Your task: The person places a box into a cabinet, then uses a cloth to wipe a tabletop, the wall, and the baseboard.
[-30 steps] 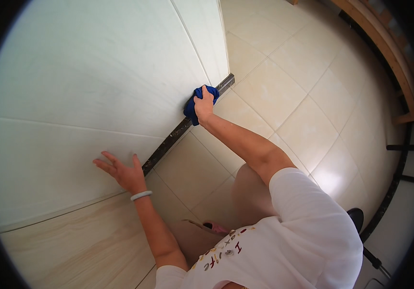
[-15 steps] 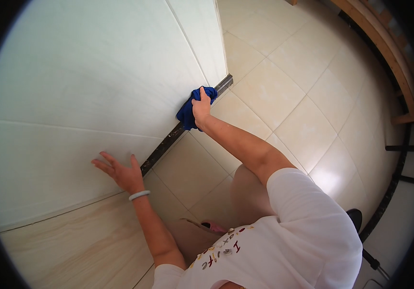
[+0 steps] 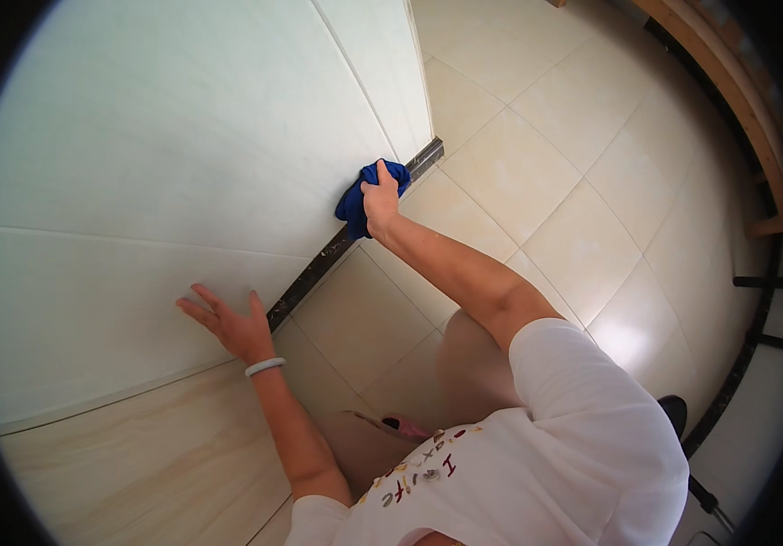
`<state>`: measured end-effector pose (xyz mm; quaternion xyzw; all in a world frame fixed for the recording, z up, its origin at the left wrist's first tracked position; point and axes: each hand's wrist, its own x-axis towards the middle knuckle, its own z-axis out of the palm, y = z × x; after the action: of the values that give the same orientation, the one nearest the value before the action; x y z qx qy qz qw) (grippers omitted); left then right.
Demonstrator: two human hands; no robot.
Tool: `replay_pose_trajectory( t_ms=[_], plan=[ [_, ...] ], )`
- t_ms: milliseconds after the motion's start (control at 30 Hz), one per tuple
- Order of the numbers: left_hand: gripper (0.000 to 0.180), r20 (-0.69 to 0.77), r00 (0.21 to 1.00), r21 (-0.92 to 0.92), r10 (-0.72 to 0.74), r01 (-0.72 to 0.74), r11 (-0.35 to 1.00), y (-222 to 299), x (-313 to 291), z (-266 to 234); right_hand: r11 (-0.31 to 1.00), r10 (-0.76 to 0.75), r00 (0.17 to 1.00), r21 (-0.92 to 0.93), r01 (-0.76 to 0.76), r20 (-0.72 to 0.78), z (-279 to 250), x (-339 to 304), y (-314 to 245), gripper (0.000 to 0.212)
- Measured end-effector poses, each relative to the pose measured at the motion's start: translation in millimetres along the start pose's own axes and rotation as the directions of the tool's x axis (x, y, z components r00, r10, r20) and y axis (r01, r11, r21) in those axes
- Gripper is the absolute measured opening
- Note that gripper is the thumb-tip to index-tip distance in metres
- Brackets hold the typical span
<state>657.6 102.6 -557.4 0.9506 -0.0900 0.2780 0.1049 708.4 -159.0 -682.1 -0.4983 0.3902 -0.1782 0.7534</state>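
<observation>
A crumpled dark blue cloth (image 3: 352,211) lies over the black skirting strip (image 3: 320,264) at the foot of the white wall panel (image 3: 164,136). My right hand (image 3: 380,202) grips this cloth and presses it to the strip, near the strip's far end. My left hand (image 3: 237,325), with a pale band on the wrist, is spread against the lower part of the panel. Its fingers are apart and hold nothing. Part of the cloth under my right palm is hidden.
Cream floor tiles (image 3: 546,214) stretch to the right of the panel's outer corner. A wooden furniture frame (image 3: 764,136) curves along the far right, with dark legs (image 3: 764,282) below it. Wood-patterned boarding (image 3: 146,455) meets the panel at lower left.
The cloth's lower flap near my right wrist has drawn up slightly. Both hands stay in almost the same places.
</observation>
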Motion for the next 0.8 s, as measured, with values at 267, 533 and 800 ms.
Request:
replay_pose_trajectory(
  t_ms=[267, 533, 800],
  plan=[
    [0.096, -0.001, 1.000, 0.042, -0.001, 0.001, 0.999, -0.5, 1.0, 3.2, 0.999, 0.031, 0.999, 0.022, -0.030, -0.018, -4.7, 8.6, 8.0, 0.067],
    [0.094, 0.008, 1.000, -0.014, -0.015, 0.015, 1.000, 12.0, 2.9, 5.3, 0.995, 0.075, 0.996, 0.067, -0.072, -0.041, -30.0, 28.4, -2.0, 0.068],
    [0.094, 0.031, 0.999, 0.061, -0.026, 0.024, 0.998, -3.6, -2.1, -0.6, 0.701, -0.711, 0.703, -0.089, 0.708, -0.009, -6.9, -27.0, -123.5, 0.067]
  ],
)
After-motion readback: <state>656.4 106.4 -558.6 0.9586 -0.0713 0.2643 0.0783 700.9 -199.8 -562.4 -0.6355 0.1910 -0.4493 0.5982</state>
